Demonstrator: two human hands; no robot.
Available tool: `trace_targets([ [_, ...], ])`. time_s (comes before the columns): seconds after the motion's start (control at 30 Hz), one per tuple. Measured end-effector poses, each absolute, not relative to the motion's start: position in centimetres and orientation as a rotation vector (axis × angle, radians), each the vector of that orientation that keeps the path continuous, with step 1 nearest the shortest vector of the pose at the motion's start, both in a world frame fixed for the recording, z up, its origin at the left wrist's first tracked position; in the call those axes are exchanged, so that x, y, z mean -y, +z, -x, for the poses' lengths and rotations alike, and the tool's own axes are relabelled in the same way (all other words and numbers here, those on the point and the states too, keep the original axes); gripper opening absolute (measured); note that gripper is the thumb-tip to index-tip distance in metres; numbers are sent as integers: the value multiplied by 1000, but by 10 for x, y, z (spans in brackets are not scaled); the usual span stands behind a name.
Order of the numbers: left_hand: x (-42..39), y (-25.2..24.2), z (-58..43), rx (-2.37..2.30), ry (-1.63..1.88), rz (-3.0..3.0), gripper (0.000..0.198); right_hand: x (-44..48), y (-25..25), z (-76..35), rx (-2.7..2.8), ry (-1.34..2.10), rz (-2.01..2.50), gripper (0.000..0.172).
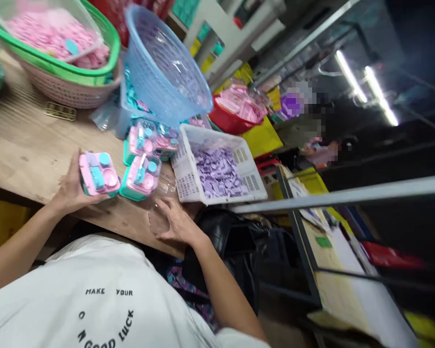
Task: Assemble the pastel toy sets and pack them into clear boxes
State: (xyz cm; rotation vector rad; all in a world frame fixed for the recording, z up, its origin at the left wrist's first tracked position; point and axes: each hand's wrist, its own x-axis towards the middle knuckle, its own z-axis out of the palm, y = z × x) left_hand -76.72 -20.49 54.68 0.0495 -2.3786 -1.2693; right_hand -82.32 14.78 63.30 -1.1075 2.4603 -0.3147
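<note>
My left hand (70, 193) is wrapped around a small toy set (100, 175) with a pink top, a teal base and blue and lilac pieces. Beside it on the wooden table stand similar toy sets, one close to the right (142, 176) and one behind that (140, 140). At the table's front edge, my right hand (177, 221) has its fingers curved around a clear plastic cover (156, 218). The cover's outline is faint against the wood. More clear plastic (166, 186) lies just behind this hand.
A white crate (188, 183) of lilac pieces stands right of the toy sets. Behind them, a blue basket (145, 72) leans over a teal-filled bin. A green basket (108, 67) of pink parts is at back left; a gold plate (60, 111) lies before it. A person is far right.
</note>
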Motion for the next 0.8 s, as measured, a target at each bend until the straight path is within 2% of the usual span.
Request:
trace_targets([
  [0.17, 198, 554, 763, 2339, -1269, -59, 120, -103, 700, 813, -2371, -556, 1410, 118],
  [0.3, 197, 562, 760, 2321, -1305, 3, 109, -21, 746, 827, -2487, -373, 1633, 111],
  [0.47, 194, 564, 757, 2263, -1335, 34, 104, 52, 730, 846, -2364, -104, 1774, 96],
  [0.8, 193, 566, 756, 2253, -1346, 47, 107, 58, 714, 856, -2300, -85, 1748, 103],
])
